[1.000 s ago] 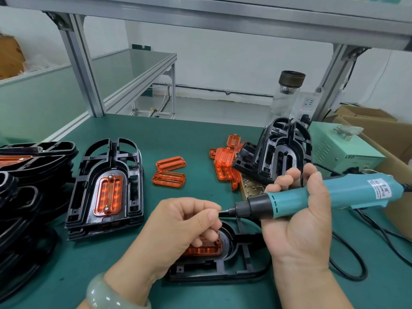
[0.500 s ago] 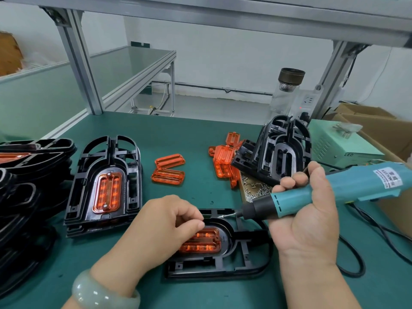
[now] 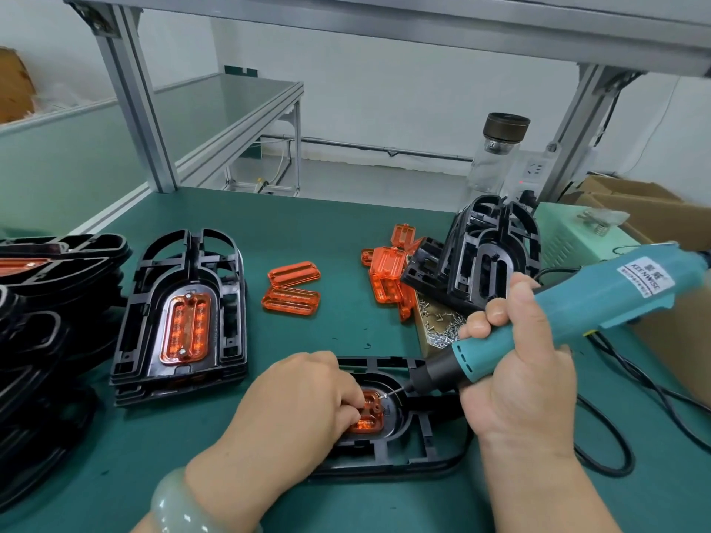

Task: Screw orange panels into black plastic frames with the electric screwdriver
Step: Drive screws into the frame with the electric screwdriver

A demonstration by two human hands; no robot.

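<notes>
A black plastic frame (image 3: 419,452) lies flat near the front edge with an orange panel (image 3: 370,411) seated in its recess. My left hand (image 3: 304,409) rests on the frame, fingers curled down on the panel and covering most of it. My right hand (image 3: 515,382) grips the teal electric screwdriver (image 3: 577,313), tilted down to the left. Its bit tip carries a screw at the panel's right end. A finished frame with its orange panel (image 3: 186,325) tops a short stack (image 3: 231,340) to the left.
Loose orange panels (image 3: 292,292) and a pile of more (image 3: 386,278) lie mid-table. Leaning black frames (image 3: 488,255) stand behind a screw tray (image 3: 438,328). Stacked frames (image 3: 34,302) fill the left edge. A pale green power box (image 3: 569,240), cables (image 3: 615,425), a bottle (image 3: 500,151) and cardboard boxes (image 3: 638,201) sit right.
The screwdriver has tilted down and its bit has dropped from mid-air to the panel's right end. My left hand has moved off the bit tip and down onto the orange panel.
</notes>
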